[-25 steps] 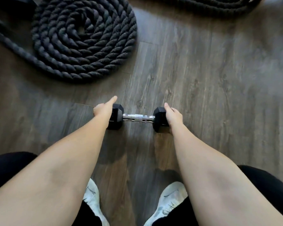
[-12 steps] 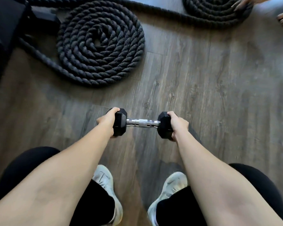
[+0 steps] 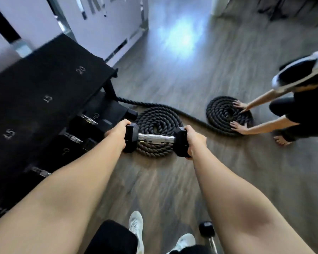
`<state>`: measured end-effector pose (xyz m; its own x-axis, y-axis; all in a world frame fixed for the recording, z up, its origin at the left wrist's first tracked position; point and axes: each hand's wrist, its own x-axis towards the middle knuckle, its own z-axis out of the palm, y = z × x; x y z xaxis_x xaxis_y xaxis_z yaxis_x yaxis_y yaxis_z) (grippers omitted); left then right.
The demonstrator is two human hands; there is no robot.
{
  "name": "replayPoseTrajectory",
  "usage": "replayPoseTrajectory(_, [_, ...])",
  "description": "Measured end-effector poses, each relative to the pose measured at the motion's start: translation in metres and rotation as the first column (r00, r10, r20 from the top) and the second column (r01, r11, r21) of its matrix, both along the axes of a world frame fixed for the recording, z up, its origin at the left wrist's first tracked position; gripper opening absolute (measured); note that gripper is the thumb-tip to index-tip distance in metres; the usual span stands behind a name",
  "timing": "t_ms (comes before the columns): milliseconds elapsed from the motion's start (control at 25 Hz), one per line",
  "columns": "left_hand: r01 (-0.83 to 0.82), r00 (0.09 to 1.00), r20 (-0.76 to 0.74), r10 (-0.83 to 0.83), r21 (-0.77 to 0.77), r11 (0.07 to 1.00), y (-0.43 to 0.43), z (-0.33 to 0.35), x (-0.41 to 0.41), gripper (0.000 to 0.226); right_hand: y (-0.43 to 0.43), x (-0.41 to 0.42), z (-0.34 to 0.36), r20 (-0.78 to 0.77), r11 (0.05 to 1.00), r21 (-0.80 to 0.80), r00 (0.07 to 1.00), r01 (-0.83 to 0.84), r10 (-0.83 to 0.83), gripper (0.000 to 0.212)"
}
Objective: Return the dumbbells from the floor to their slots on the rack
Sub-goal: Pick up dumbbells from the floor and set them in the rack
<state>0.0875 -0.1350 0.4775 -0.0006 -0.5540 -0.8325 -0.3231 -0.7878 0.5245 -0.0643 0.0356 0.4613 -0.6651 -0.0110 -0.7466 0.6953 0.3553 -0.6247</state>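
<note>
A black hex dumbbell [image 3: 155, 139] with a chrome handle hangs level in the air in front of me. My left hand [image 3: 117, 132] grips its left head and my right hand [image 3: 194, 139] grips its right head. The black dumbbell rack [image 3: 44, 92] fills the left side, its sloped top marked 20 and 15. Its lower shelf holds dumbbells with chrome handles [image 3: 73, 138]. A second dumbbell [image 3: 208, 233] lies on the floor beside my right shoe, partly hidden by my right forearm.
A coiled black battle rope [image 3: 158, 121] lies on the wood floor beyond the held dumbbell. Another person [image 3: 301, 107] crouches at the right with both hands on a second rope coil [image 3: 226, 114]. A white wall stands behind the rack.
The dumbbell has come up off the floor in both hands. My view has risen and turned, bringing the rack at the left and the crouching person into sight.
</note>
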Motion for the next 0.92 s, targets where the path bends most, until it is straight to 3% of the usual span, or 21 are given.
replayPoseTrajectory(160, [-0.076,0.995,-0.065,0.07,-0.097,0.992,-0.087,0.115,0.046,0.077,-0.099,0.029,0.096,-0.112,0.992,-0.103,0.992,-0.07,0.058,0.071])
replayPoseTrajectory(360, [-0.137,0.988,-0.104,0.117,-0.222,0.965,-0.215,0.164,0.142,0.067,-0.237,0.117,0.129,-0.141,0.971,-0.201,0.984,-0.134,0.106,0.064])
replayPoseTrajectory(640, [-0.256,0.962,0.037,0.27,-0.211,0.943,-0.344,0.138,0.248,0.069,-0.384,0.22,0.083,0.04,0.967,-0.191,0.983,-0.168,0.179,0.061])
replayPoseTrajectory(920, [-0.358,0.889,0.23,0.395,-0.189,0.914,-0.436,0.074,0.316,0.069,-0.49,0.283,0.021,0.206,0.94,-0.12,0.918,-0.319,0.338,0.066])
